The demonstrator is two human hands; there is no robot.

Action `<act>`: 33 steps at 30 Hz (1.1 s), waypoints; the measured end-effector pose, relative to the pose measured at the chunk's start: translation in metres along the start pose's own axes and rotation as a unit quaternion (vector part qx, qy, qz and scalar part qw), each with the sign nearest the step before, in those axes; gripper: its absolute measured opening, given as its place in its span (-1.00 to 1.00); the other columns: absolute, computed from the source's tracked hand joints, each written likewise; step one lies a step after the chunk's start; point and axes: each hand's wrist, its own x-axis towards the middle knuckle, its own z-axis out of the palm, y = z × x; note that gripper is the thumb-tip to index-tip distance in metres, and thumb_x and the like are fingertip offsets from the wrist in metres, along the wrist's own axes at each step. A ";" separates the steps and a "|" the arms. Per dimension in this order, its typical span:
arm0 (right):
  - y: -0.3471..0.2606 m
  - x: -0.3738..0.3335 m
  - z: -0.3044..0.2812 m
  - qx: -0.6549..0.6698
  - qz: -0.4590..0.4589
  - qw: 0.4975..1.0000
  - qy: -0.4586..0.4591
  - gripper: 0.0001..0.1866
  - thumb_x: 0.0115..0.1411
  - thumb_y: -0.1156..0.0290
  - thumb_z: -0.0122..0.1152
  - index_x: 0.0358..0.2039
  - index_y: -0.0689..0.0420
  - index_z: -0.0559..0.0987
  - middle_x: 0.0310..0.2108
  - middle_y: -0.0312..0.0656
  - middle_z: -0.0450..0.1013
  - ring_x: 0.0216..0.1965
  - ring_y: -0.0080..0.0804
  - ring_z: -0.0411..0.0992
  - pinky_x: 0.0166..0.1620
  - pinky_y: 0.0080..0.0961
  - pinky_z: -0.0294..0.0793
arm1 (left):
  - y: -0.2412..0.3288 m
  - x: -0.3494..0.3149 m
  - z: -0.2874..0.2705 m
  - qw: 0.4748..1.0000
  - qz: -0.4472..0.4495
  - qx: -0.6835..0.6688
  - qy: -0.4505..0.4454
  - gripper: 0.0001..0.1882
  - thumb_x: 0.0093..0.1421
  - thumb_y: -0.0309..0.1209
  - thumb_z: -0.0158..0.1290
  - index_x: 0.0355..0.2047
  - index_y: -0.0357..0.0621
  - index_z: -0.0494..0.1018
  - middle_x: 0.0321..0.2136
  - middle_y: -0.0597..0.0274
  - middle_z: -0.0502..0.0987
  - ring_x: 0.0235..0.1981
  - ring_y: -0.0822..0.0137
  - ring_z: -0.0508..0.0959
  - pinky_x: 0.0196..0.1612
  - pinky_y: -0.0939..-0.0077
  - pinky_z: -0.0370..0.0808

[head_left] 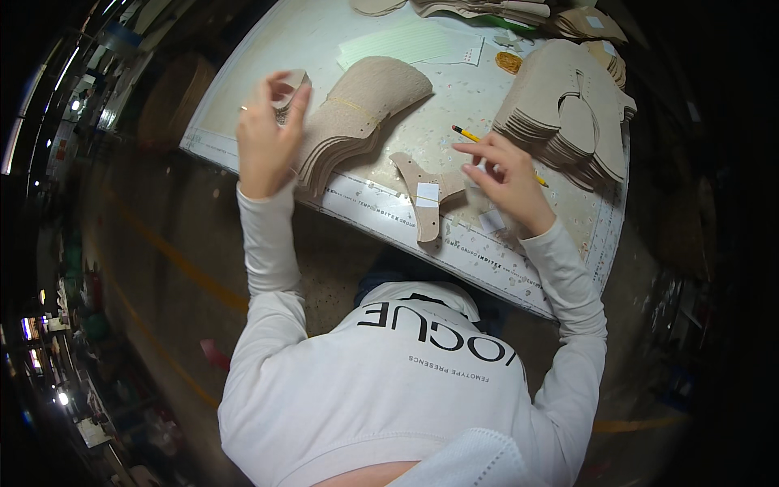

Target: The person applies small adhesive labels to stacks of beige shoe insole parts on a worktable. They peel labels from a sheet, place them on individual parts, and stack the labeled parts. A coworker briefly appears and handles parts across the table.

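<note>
My left hand point(268, 142) is raised at the table's left side, thumb and fingers closed round a small stack of beige cut pieces point(290, 88). Just right of it lies a thick banded stack of curved beige cut pieces point(369, 93). My right hand point(511, 177) hovers with fingers apart and bent, and I see nothing held in it. Near its thumb is a Y-shaped beige stack point(428, 221), bound with a thin band and bearing a white label point(427, 195). A yellow pencil point(466, 133) lies partly hidden behind the right hand.
At the right stands a large stack of beige cut pieces point(560, 89) with slits. Pale green lined sheets point(410, 42) and a bundle of orange-yellow rubber bands point(509, 62) lie farther back. More cut pieces line the far edge of the white table point(268, 61). Small scraps are scattered about.
</note>
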 end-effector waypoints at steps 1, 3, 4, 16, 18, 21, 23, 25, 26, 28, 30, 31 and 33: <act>0.001 -0.003 -0.011 -0.004 -0.010 1.000 0.014 -0.73 0.12 0.45 0.33 -0.13 0.07 0.70 -0.39 -0.34 0.39 -0.52 -0.66 0.25 -0.47 -0.70 0.23 | -0.024 0.021 -0.006 0.998 -0.040 0.042 -0.007 -0.53 0.31 -0.05 0.05 -0.08 -0.26 0.50 -0.23 -0.06 0.60 -0.18 0.02 0.57 -0.07 0.19 0.47; 0.006 -0.011 -0.029 -0.064 0.021 0.998 -0.010 -0.78 0.10 0.47 0.33 -0.20 0.10 0.70 -0.38 -0.30 0.41 -0.51 -0.59 0.29 -0.44 -0.64 0.28 | -0.068 0.051 -0.002 0.989 -0.078 0.123 -0.035 -0.41 0.32 0.06 -0.02 -0.03 -0.30 0.49 -0.14 -0.15 0.59 -0.09 -0.07 0.57 0.02 0.15 0.45; 0.009 -0.015 -0.035 -0.086 0.022 0.996 -0.017 -0.80 0.09 0.48 0.33 -0.23 0.11 0.70 -0.37 -0.28 0.43 -0.51 -0.56 0.32 -0.42 -0.62 0.31 | -0.089 0.062 0.004 0.976 -0.113 0.175 -0.070 -0.37 0.31 0.09 -0.02 -0.01 -0.33 0.49 -0.11 -0.19 0.58 -0.05 -0.10 0.56 0.05 0.15 0.44; 0.013 -0.054 -0.037 -0.149 0.032 0.975 -0.163 -0.66 -0.14 0.49 0.41 -0.29 0.14 0.55 -0.23 -0.19 0.35 -0.06 -0.21 0.37 -0.01 -0.37 0.41 | -0.178 0.050 0.061 0.924 -0.241 0.219 -0.199 -0.03 -0.16 0.27 0.27 0.00 -0.39 0.52 -0.10 -0.22 0.60 -0.07 -0.04 0.62 0.03 0.28 0.51; 0.012 -0.053 -0.038 -0.143 0.011 0.979 -0.145 -0.71 -0.12 0.51 0.39 -0.33 0.16 0.54 -0.29 -0.20 0.40 -0.13 -0.24 0.42 -0.07 -0.41 0.44 | -0.169 0.054 0.056 0.920 -0.240 0.244 -0.189 -0.18 -0.15 0.14 0.32 -0.09 -0.37 0.58 -0.19 -0.11 0.65 -0.12 0.05 0.65 -0.01 0.33 0.53; 0.006 -0.049 -0.041 -0.036 0.151 0.976 -0.154 -0.77 -0.06 0.55 0.34 -0.33 0.17 0.57 -0.39 -0.21 0.50 -0.31 -0.37 0.51 -0.22 -0.51 0.47 | -0.144 0.056 0.035 0.939 -0.247 0.145 -0.192 -0.14 -0.15 0.12 0.34 -0.02 -0.37 0.54 -0.13 -0.15 0.63 -0.10 0.06 0.65 0.00 0.35 0.53; 0.000 -0.039 -0.043 -0.045 0.126 0.985 -0.110 -0.80 -0.02 0.55 0.32 -0.31 0.18 0.59 -0.41 -0.22 0.55 -0.39 -0.50 0.51 -0.30 -0.57 0.45 | -0.115 0.052 0.021 0.967 -0.184 0.115 -0.133 -0.19 -0.17 0.03 0.34 -0.01 -0.34 0.52 -0.09 -0.13 0.61 -0.09 0.04 0.63 0.01 0.31 0.52; -0.009 -0.022 -0.045 -0.023 0.113 0.991 -0.062 -0.81 0.04 0.55 0.32 -0.28 0.19 0.61 -0.41 -0.24 0.59 -0.42 -0.60 0.51 -0.34 -0.63 0.44 | -0.078 0.041 0.009 0.989 -0.092 0.081 -0.083 -0.23 -0.17 -0.09 0.34 0.03 -0.31 0.49 -0.07 -0.10 0.59 -0.07 0.06 0.61 0.03 0.31 0.50; -0.014 -0.009 -0.043 0.004 0.110 0.993 -0.035 -0.82 0.07 0.54 0.32 -0.26 0.19 0.62 -0.39 -0.25 0.59 -0.40 -0.63 0.51 -0.34 -0.65 0.45 | -0.057 0.035 0.006 0.996 -0.032 0.062 -0.062 -0.24 -0.16 -0.17 0.35 0.05 -0.29 0.47 -0.07 -0.07 0.57 -0.05 0.09 0.59 0.05 0.33 0.48; -0.028 0.016 -0.035 0.106 0.075 0.992 0.005 -0.84 0.13 0.53 0.31 -0.24 0.22 0.63 -0.36 -0.28 0.60 -0.36 -0.66 0.52 -0.30 -0.68 0.48 | -0.013 0.015 0.002 0.998 0.026 0.022 -0.055 -0.25 -0.17 -0.27 0.33 0.08 -0.25 0.43 -0.09 -0.04 0.51 -0.06 0.07 0.56 0.02 0.28 0.49; -0.043 0.037 -0.020 0.216 0.026 0.976 0.026 -0.85 0.18 0.54 0.29 -0.22 0.25 0.63 -0.35 -0.29 0.60 -0.31 -0.64 0.54 -0.23 -0.69 0.53 | 0.028 -0.009 0.006 0.996 0.030 -0.025 -0.080 -0.25 -0.19 -0.33 0.31 0.09 -0.20 0.41 -0.12 -0.02 0.45 -0.10 0.01 0.55 -0.04 0.22 0.51; -0.050 0.047 -0.012 0.251 0.007 0.967 0.035 -0.86 0.19 0.55 0.28 -0.22 0.26 0.63 -0.34 -0.29 0.60 -0.29 -0.63 0.54 -0.20 -0.68 0.55 | 0.044 -0.016 0.009 0.994 0.056 -0.056 -0.077 -0.26 -0.20 -0.35 0.30 0.09 -0.18 0.41 -0.13 -0.01 0.44 -0.12 0.00 0.55 -0.05 0.22 0.52; -0.060 0.060 0.003 0.265 -0.036 0.961 0.063 -0.85 0.18 0.58 0.27 -0.22 0.26 0.64 -0.35 -0.27 0.61 -0.28 -0.60 0.57 -0.16 -0.65 0.59 | 0.066 -0.028 0.014 0.991 0.034 -0.082 -0.096 -0.24 -0.23 -0.43 0.31 0.09 -0.16 0.40 -0.11 -0.01 0.42 -0.13 -0.02 0.55 -0.08 0.22 0.53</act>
